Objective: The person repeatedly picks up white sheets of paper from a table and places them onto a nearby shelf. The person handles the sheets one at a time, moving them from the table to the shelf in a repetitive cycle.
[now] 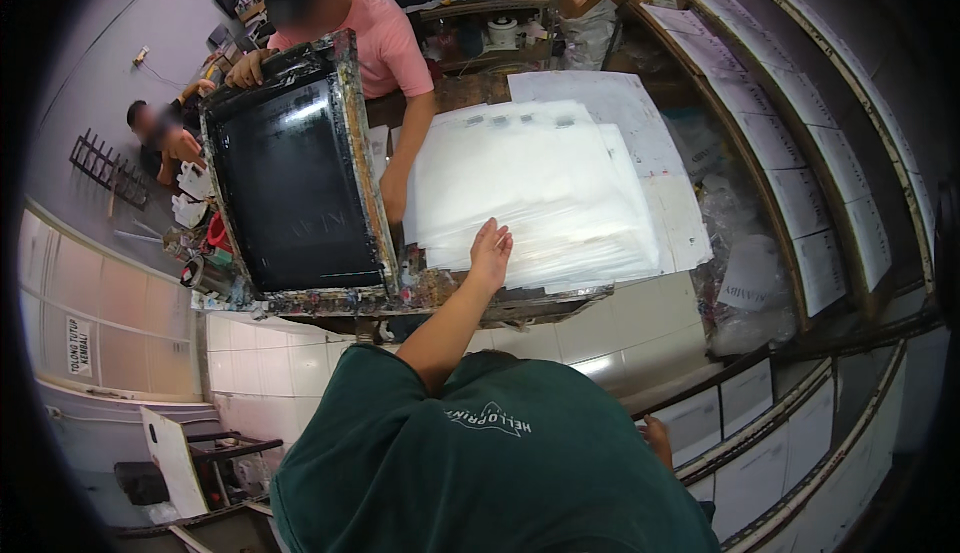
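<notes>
Left hand: grip hung open, fingers slightly bent, holding nothing, at the stack's near edge | white sheet stack: lay on desk, right of tilted screen frame | right hand: was near rack; partly hidden, grip couldn't be told

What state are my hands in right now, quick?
Left hand: open, at the near side of the white stack.
Right hand: partly hidden, grip cannot be told.

Wide fisheye head view, downward from close above the green shirt
</notes>
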Action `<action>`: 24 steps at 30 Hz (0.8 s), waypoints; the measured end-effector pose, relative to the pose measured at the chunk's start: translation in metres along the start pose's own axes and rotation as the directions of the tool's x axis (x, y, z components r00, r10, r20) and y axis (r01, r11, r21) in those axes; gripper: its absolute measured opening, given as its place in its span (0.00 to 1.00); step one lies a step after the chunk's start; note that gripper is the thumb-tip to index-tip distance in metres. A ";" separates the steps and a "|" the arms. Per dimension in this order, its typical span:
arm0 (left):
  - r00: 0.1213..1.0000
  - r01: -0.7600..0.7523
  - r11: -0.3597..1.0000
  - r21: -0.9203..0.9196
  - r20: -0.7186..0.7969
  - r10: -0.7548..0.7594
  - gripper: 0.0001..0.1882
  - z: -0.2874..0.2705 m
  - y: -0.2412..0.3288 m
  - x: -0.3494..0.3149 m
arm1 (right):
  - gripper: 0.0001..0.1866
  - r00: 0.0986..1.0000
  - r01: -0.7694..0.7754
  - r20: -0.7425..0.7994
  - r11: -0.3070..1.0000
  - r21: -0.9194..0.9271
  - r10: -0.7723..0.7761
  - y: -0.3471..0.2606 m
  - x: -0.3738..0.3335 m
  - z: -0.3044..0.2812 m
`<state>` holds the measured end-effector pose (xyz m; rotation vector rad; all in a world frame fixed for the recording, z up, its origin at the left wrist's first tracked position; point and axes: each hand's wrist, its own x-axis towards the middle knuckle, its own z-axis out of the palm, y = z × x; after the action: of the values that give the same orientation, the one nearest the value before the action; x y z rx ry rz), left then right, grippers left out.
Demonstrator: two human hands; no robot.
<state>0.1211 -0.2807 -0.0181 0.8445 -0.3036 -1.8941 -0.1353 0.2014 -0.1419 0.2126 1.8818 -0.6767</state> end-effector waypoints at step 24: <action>0.994 0.082 0.989 -0.124 -0.066 -0.091 0.21 0.166 -0.068 0.011 | 0.21 0.647 0.758 -0.169 0.652 0.029 -0.744 -0.182 -0.128 0.105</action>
<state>-0.0407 -0.2833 0.0601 0.8526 -0.1086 -1.9372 -0.0807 0.0157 0.0093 -0.5299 2.0556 -1.3522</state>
